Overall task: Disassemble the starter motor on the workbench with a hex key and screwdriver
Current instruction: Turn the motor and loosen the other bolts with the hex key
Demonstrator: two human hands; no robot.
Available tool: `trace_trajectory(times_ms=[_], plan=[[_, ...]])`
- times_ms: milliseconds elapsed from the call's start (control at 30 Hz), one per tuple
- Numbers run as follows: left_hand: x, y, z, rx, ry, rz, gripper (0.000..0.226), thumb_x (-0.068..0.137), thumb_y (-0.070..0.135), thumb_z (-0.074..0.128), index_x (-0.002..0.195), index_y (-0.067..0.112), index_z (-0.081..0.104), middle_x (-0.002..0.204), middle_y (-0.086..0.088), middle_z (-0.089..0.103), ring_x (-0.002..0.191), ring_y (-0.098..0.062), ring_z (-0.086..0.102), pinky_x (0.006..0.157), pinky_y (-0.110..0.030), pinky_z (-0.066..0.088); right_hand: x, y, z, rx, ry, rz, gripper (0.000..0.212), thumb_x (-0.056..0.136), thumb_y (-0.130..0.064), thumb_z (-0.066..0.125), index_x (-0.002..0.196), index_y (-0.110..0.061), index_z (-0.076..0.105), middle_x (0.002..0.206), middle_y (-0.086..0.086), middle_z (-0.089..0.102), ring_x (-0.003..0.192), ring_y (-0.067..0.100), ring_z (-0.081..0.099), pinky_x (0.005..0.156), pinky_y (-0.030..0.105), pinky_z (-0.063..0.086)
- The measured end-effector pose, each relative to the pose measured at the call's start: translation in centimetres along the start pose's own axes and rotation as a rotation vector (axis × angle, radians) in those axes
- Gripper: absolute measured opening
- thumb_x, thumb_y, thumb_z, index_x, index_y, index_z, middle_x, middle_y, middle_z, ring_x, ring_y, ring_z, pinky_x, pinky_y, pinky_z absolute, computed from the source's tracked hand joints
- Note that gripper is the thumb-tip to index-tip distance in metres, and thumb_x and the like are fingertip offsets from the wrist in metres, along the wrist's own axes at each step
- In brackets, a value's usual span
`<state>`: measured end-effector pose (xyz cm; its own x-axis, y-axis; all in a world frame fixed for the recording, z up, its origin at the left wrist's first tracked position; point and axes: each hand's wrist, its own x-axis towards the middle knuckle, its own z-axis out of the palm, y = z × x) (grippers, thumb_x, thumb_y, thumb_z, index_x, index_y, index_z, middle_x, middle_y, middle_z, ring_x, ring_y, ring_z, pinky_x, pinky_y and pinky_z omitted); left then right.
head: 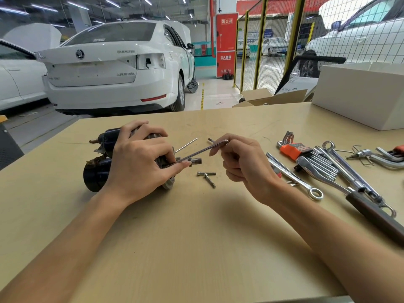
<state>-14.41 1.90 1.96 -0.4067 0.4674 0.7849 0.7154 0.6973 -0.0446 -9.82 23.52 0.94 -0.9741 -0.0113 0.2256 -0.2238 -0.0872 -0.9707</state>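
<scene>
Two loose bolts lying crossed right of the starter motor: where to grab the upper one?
Pinch the upper bolt mid-shank from above, fingers front and back. It lies flat, left to right, with its middle raised over the second bolt.

Workshop surroundings beyond the bench

A white box (pixel 358 95) is sitting at the far right, well beyond the fingers; combination wrenches (pixel 293 178) and a dark-handled tool (pixel 376 215) are lying right of them. A white sedan (pixel 115 68) is standing far behind, with a red fire-hydrant cabinet (pixel 226 44) and yellow mesh fencing (pixel 273 47) rising beside it.
</scene>
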Motion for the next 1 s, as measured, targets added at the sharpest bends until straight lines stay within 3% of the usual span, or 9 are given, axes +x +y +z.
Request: trace_trajectory(times_ms=[200, 367, 533, 600, 767, 1000], plan=[[0.02, 0.15, -0.34, -0.011, -0.031, 0.046, 0.038, 0.084, 0.057, 0.063, 0.069, 0.026, 0.078, 0.074, 0.013, 0.07, 0.1, -0.015, 0.062, 0.104, -0.04, 0.03, 0.17, 0.11, 0.04, -0.007, -0.001, 0.016, 0.043, 0.098, 0.002, 0.032, 0.078, -0.012, 0.068, 0.047, -0.007, 0.03, 0.039, 0.008, 0.021, 0.039, 0.017, 0.021], [0.06, 0.12, -0.38, -0.018, -0.025, 0.049, 0.037, 0.083, 0.056, 0.064, 0.07, 0.025, 0.079, 0.074, 0.012, 0.071, 0.098, -0.016, 0.062, 0.103, -0.039, 0.031, 0.18, 0.04, 0.13, 0.006, 0.059, 0.097, 0.03, 0.105, -0.015, 0.039, 0.1, -0.014, 0.068, 0.048, -0.009, 0.029, 0.039, 0.008, 0.023, 0.037, 0.018, 0.023], [0.02, 0.13, -0.3, -0.021, -0.013, 0.033, 0.029, 0.075, 0.053, 0.075, 0.068, 0.025, 0.078, 0.074, 0.011, 0.07, 0.098, -0.018, 0.063, 0.103, -0.039, 0.033, 0.04, -0.59, 0.17, 0.083, -0.026, 0.238, 0.056, 0.104, -0.041, 0.037, 0.062, -0.011, 0.058, 0.047, -0.007, 0.02, 0.039, 0.009, 0.016, 0.036, 0.019, 0.019], [0.04, 0.13, -0.28, -0.018, -0.009, 0.022, 0.03, 0.073, 0.053, 0.076, 0.066, 0.024, 0.076, 0.077, 0.009, 0.07, 0.098, -0.018, 0.063, 0.103, -0.039, 0.032, -0.01, -0.73, 0.07, 0.117, -0.075, 0.235, 0.057, 0.102, -0.044, 0.04, 0.057, -0.012, 0.055, 0.047, -0.006, 0.018, 0.039, 0.01, 0.015, 0.036, 0.02, 0.019], [0.09, 0.2, -0.34, 0.003, -0.03, -0.005, 0.034, 0.071, 0.055, 0.076, 0.063, 0.022, 0.073, 0.085, 0.002, 0.071, 0.102, -0.022, 0.064, 0.102, -0.043, 0.035, -0.08, -0.6, 0.02, 0.048, -0.111, 0.119, 0.04, 0.094, -0.02, 0.039, 0.063, -0.009, 0.061, 0.048, -0.005, 0.024, 0.039, 0.01, 0.017, 0.039, 0.02, 0.02], [0.02, -0.09, -0.9, -0.049, -0.077, 0.075, 0.033, 0.086, 0.052, 0.061, 0.072, 0.028, 0.078, 0.077, 0.015, 0.071, 0.102, -0.015, 0.061, 0.105, -0.04, 0.03, -0.18, -0.12, 0.52, -0.078, -0.008, -0.001, 0.042, 0.094, -0.002, 0.036, 0.08, -0.016, 0.073, 0.056, 0.0, 0.049, 0.038, 0.011, 0.031, 0.042, 0.021, 0.026]])
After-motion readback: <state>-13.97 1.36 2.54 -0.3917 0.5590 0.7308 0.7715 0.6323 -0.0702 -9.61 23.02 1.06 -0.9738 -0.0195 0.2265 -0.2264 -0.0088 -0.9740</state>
